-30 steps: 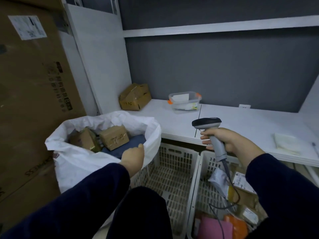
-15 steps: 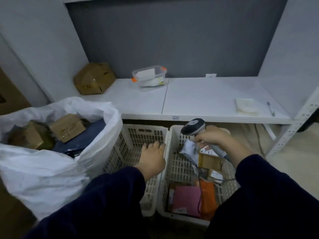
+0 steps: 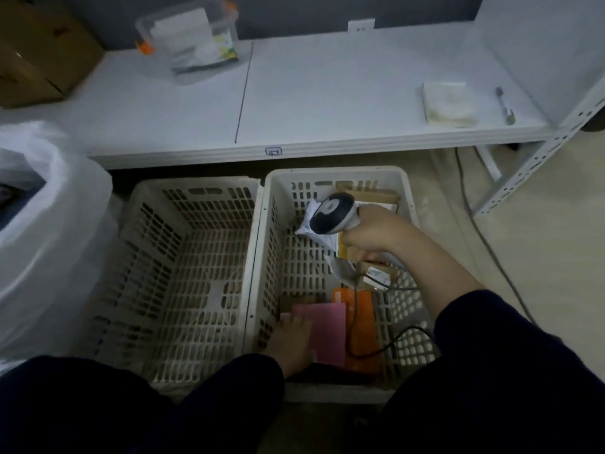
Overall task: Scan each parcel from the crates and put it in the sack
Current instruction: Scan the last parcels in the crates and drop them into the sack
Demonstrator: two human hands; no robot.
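Gripping scanner (image 3: 331, 213), left hand (image 3: 290, 343) touching pink parcel (image 3: 328, 332)

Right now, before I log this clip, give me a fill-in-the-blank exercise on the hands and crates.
The right hand grips the grey-and-black handheld scanner above the white slotted plastic crate on the ____.
The left hand touches the flat pink parcel, which lies ____ of the flat orange parcel.
The white plastic sack stands at the picture's ____ edge.
Missing words: right; left; left.

Nothing can be read. The tag (image 3: 273, 151) on the worktop (image 3: 327, 93) edge is blurred, and the parcel label (image 3: 376, 276) in the right crate (image 3: 334, 173) is too small.
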